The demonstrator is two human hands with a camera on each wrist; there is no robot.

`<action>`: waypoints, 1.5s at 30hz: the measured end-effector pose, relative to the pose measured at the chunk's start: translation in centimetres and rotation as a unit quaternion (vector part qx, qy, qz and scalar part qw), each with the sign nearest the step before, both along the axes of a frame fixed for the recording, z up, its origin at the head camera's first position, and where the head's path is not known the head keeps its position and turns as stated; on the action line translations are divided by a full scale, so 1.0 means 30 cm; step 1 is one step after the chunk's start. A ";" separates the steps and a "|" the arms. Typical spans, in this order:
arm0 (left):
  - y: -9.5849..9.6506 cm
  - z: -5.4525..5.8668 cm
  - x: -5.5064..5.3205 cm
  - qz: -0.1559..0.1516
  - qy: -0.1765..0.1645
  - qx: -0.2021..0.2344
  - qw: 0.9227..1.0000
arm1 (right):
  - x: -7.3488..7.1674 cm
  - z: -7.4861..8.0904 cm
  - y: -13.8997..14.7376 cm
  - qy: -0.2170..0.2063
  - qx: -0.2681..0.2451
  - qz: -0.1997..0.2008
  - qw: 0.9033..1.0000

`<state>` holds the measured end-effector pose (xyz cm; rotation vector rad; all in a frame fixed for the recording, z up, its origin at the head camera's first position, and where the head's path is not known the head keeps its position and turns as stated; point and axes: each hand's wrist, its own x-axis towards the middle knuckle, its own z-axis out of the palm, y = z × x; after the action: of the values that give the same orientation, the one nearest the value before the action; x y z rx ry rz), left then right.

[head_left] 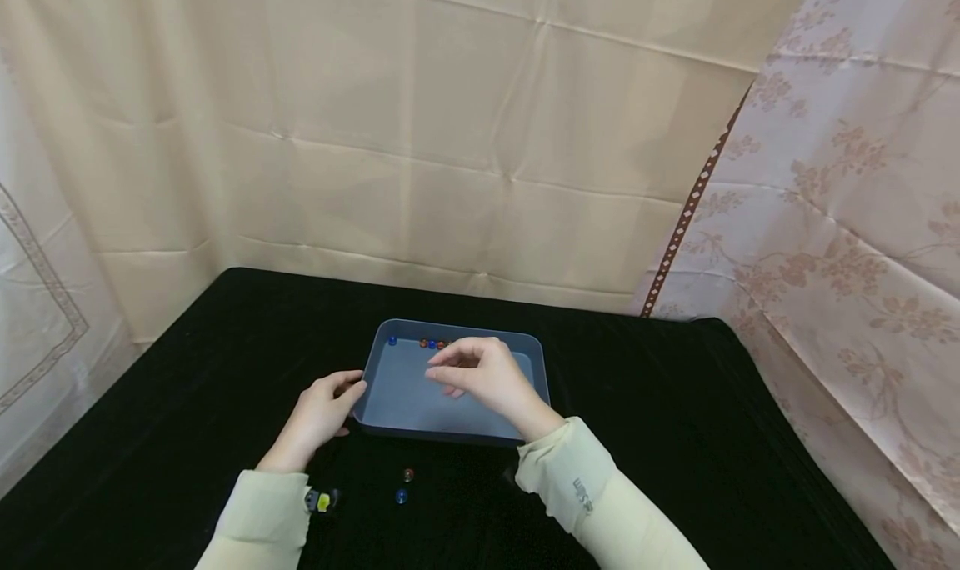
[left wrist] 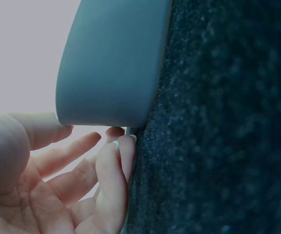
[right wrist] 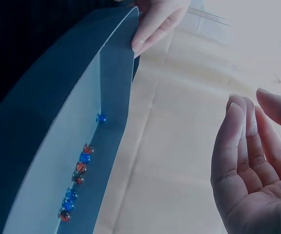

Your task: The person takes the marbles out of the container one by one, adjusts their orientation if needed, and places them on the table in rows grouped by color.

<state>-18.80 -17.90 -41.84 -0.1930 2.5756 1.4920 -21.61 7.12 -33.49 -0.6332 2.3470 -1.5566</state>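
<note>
A shallow blue-grey tray (head_left: 397, 403) lies on the black cloth. My left hand (head_left: 318, 412) holds its left end; in the left wrist view the thumb (left wrist: 50, 130) is at the rim and other fingertips are low by the outer wall. Above the tray hovers my right hand (head_left: 480, 374), fingers loosely bent, thumb apart, nothing between them. Along the tray's far side, the right wrist view shows several blue and orange-red glass marbles (right wrist: 81, 167) in a broken row, with a lone blue marble (right wrist: 101, 118) near the corner.
On the cloth in front of the tray lie a reddish marble (head_left: 408, 475) and a blue marble (head_left: 402, 496). The black-covered table (head_left: 637, 453) meets a cream curtain (head_left: 337, 178) behind and a floral curtain (head_left: 847, 220) on the right.
</note>
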 end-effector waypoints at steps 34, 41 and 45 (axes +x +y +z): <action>-0.001 -0.006 -0.002 0.003 -0.010 0.002 1.000 | -0.121 -0.023 0.069 -0.054 -0.059 -0.075 0.994; 0.000 -0.009 -0.006 0.001 -0.009 0.003 1.000 | -0.148 -0.034 0.086 -0.060 -0.059 -0.100 0.991; -0.002 -0.007 -0.006 -0.002 -0.007 0.003 1.000 | -0.168 -0.049 0.099 -0.065 -0.063 -0.112 0.990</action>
<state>-18.97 -17.95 -42.06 -0.1977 2.5587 1.4927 -26.66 10.10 -34.96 -0.2905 2.3006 -1.7929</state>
